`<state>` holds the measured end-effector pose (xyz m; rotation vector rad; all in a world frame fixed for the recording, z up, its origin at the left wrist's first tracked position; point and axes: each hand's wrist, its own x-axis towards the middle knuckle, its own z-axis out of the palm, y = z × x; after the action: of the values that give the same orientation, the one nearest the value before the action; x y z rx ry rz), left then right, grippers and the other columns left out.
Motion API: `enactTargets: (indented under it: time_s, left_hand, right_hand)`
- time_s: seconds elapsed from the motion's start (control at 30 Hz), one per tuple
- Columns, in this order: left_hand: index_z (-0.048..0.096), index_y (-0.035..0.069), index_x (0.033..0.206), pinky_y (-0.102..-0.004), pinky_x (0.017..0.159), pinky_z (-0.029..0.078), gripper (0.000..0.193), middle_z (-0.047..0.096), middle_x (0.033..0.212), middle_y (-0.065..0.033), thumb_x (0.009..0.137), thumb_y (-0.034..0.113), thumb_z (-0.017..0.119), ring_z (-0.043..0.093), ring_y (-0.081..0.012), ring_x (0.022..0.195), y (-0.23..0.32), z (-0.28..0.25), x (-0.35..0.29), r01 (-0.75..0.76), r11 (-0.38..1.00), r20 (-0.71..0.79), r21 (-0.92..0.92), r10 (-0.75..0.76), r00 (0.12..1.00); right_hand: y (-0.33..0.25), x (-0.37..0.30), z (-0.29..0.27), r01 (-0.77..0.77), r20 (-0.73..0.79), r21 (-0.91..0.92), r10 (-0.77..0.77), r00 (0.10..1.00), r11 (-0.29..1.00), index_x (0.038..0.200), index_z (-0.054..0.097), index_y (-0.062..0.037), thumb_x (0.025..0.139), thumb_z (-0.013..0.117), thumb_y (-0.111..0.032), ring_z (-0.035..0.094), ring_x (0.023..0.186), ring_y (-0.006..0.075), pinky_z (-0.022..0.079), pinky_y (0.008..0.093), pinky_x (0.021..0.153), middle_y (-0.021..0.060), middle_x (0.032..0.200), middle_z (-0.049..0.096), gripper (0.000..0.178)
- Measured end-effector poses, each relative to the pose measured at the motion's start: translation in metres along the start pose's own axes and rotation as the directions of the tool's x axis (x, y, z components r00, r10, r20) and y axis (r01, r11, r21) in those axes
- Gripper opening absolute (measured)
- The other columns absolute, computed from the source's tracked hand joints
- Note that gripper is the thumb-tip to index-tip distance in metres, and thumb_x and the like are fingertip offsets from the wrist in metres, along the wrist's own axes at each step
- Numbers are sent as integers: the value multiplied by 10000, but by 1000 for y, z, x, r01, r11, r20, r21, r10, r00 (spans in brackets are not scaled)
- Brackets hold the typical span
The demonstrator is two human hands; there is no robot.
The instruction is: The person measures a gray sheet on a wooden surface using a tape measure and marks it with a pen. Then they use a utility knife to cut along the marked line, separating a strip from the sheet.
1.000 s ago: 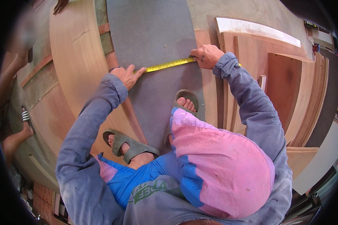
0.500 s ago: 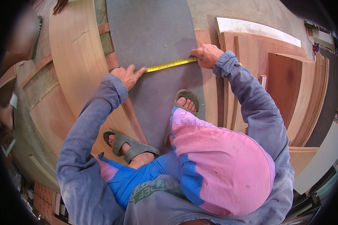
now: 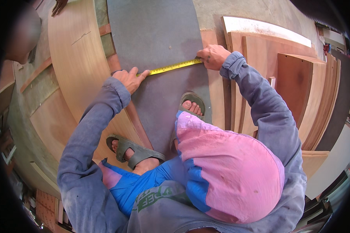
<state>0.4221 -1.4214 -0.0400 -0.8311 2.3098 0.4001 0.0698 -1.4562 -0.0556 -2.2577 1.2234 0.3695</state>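
Note:
A yellow tape measure [image 3: 171,67] is stretched across a long grey board [image 3: 155,35] in front of me. My left hand [image 3: 129,79] grips the tape by the board's left edge, thumb and forefinger on the blade; the rest of what is under that hand is hidden. At the right edge my right hand [image 3: 214,56] pinches the other part of the tape, fingers curled down at the board. Between the two hands the blade runs straight, rising slightly to the right. One sandaled foot [image 3: 192,104] rests on the grey board, below the tape.
A light wood-grain panel [image 3: 72,46] lies along the left, my other sandaled foot [image 3: 134,152] over its near end. Stacked brown boards [image 3: 256,77] and a wooden box-like piece [image 3: 293,83] stand at the right. Another person's hand [image 3: 59,7] touches the panel's far end.
Both hands keep their hold on the tape, nearly still. The whole view has shifted slightly. At the upper left, the other person's head has come further into view.

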Motion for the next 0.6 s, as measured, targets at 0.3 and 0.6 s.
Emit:
enactTargets:
  time_s: [0.3, 0.6]
  left_hand:
    - [245, 296, 1574, -421, 726, 568, 674, 543, 1167, -143, 978, 76, 467, 694, -318, 847, 0, -11, 2, 17, 1000, 123, -23, -14, 992]
    - [260, 296, 1570, -437, 709, 564, 677, 543, 1160, -134, 963, 86, 475, 692, -315, 829, 1, -7, 2, 0, 998, 77, -62, 5, 997]
  right_hand:
    - [-15, 8, -24, 232, 87, -336, -216, 973, 913, 833, 679, -27, 821, 605, -71, 699, 661, 329, 556, 424, 566, 179, 685, 671, 87]
    - [-16, 49, -48, -32, -387, -572, -235, 892, 820, 891, 674, -51, 888, 568, -139, 712, 706, 317, 570, 413, 601, 162, 741, 700, 137]
